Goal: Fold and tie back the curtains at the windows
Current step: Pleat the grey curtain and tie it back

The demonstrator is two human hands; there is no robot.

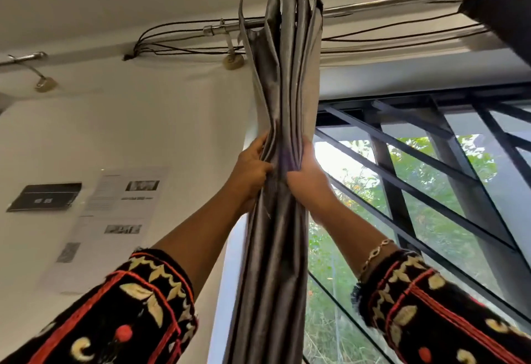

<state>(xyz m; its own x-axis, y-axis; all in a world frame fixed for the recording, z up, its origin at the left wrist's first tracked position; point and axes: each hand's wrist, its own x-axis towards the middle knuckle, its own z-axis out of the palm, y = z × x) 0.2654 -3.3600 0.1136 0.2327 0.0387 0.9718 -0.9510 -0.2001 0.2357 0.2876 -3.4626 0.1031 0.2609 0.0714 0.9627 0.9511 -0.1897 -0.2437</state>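
Here, the shiny grey satin curtain hangs gathered into tight vertical pleats from the silver metal rod, beside the black-barred window. The left hand and right hand clamp the bunched folds from either side.

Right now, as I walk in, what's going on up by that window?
A person is reaching up with both arms and bunching a grey curtain that hangs from a metal rod beside the barred window. The left hand and the right hand grip the gathered pleats from either side, at about the same height. The fabric is drawn into a narrow bundle, but no tie shows around it yet.
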